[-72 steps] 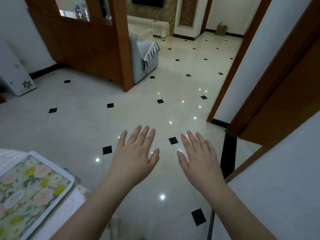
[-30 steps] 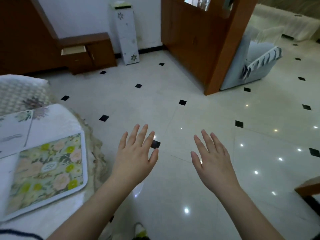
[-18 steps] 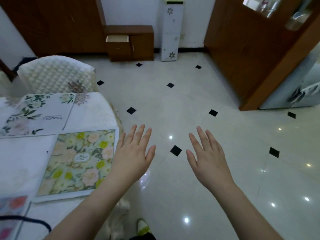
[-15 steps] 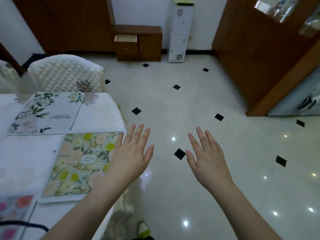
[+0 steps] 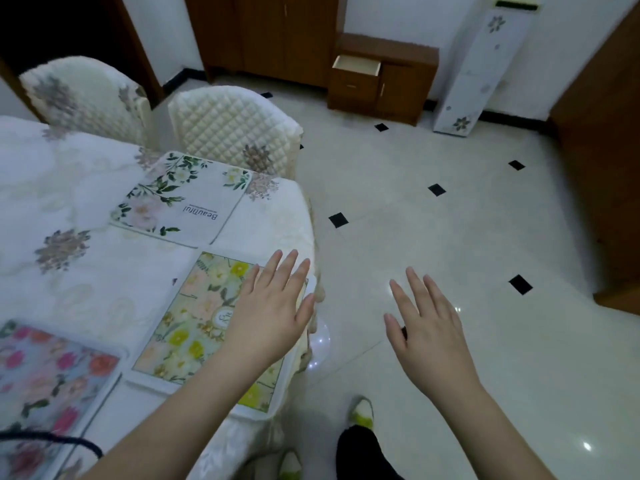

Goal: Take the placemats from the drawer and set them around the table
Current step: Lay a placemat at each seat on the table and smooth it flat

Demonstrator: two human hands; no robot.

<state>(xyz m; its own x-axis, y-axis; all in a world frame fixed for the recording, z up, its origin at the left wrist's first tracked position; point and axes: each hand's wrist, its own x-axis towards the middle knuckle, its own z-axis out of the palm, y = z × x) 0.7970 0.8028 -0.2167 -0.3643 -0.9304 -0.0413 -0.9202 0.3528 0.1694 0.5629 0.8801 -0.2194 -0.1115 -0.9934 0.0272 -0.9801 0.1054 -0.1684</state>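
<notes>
Nearest the camera, a foot in a white slipper with yellow-green trim (image 5: 361, 411) stands on the glossy cream tiled floor with small black diamond insets (image 5: 450, 216). Above it the right hand (image 5: 427, 332) is held palm down over the floor, fingers spread and holding nothing. The left hand (image 5: 273, 308) is likewise flat and empty, fingers splayed over the right part of the rectangular placemat printed with yellow and peach flowers (image 5: 197, 317); whether the palm touches the mat cannot be told. That mat lies at the right edge of the table covered in a white embroidered cloth (image 5: 86, 271). Just left of it, at the near edge, lies a blue placemat with pink and red flowers (image 5: 45, 375), with a dark cord (image 5: 52, 438) crossing its near corner. Farther along the table lies a white placemat with green leaf sprigs and the word "Beautiful" (image 5: 183, 199). Beyond the table stand two chairs in quilted cream covers (image 5: 232, 126). Against the far wall sits a low brown wooden cabinet (image 5: 398, 77) whose top left drawer (image 5: 356, 65) is pulled open, with a tall white cabinet with flower motifs (image 5: 481, 64) to its right.
</notes>
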